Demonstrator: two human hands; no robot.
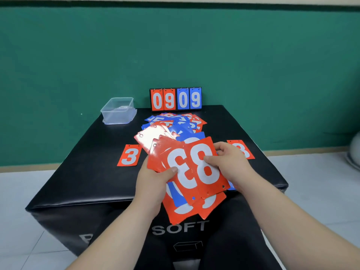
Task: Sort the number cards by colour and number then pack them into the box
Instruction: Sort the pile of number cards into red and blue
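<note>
Green wall across the back, and in front of it the big black padded block with SOFT printed on its near face. On its top, a loose heap of red and blue number cards sprawls across the middle. Nearer the camera, a fan of cards is held above the block's front edge, mostly red with some blue peeking through. The left hand grips that fan, thumb curled onto a red 3. The right hand pinches the red 8 card on top, thumb on its face. At the back edge stands the flip scoreboard reading 0 9 0 9, and left of it the clear plastic box sits open. A lone red 3 card lies flat at the left, and another red card at the right is half hidden behind the right hand
</note>
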